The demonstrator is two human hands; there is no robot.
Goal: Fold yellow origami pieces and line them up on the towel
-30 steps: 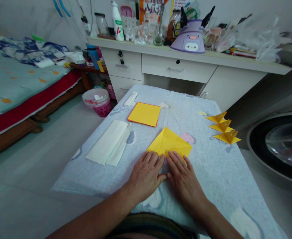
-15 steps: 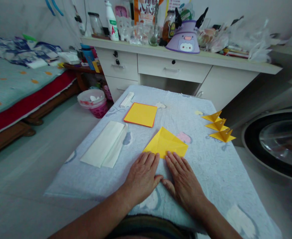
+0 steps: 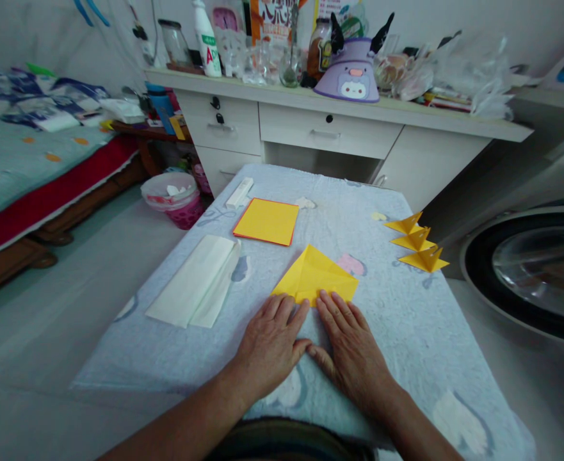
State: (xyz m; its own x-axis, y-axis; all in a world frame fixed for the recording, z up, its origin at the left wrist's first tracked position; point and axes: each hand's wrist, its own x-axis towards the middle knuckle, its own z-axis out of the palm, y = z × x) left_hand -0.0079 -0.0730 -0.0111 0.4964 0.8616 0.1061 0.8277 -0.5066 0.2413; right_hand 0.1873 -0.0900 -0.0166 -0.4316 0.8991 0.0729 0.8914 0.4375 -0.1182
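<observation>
A yellow sheet of origami paper (image 3: 316,272), creased and with its near edge under my fingertips, lies flat on the cloth-covered table (image 3: 353,365). My left hand (image 3: 271,336) rests palm down with fingers stretched over the paper's near left edge. On the near right edge lies my right hand (image 3: 351,349), also flat, its fingers pointing away from me. The two thumbs meet or nearly meet just in front of me. Beyond the paper, to the left, sits a stack of square paper (image 3: 266,221), yellow on top with red showing at its edges.
Three folded yellow paper figures (image 3: 417,240) stand in a row at the table's right. Folded white paper (image 3: 195,282) lies at left, near a small white box (image 3: 239,193). A pink bin (image 3: 183,208) stands on the floor; a cluttered white desk (image 3: 330,128) is behind.
My left index finger has spread slightly away from its neighbours, along the paper's edge. The whole view has shifted a little; the paper and the other things stay in place.
</observation>
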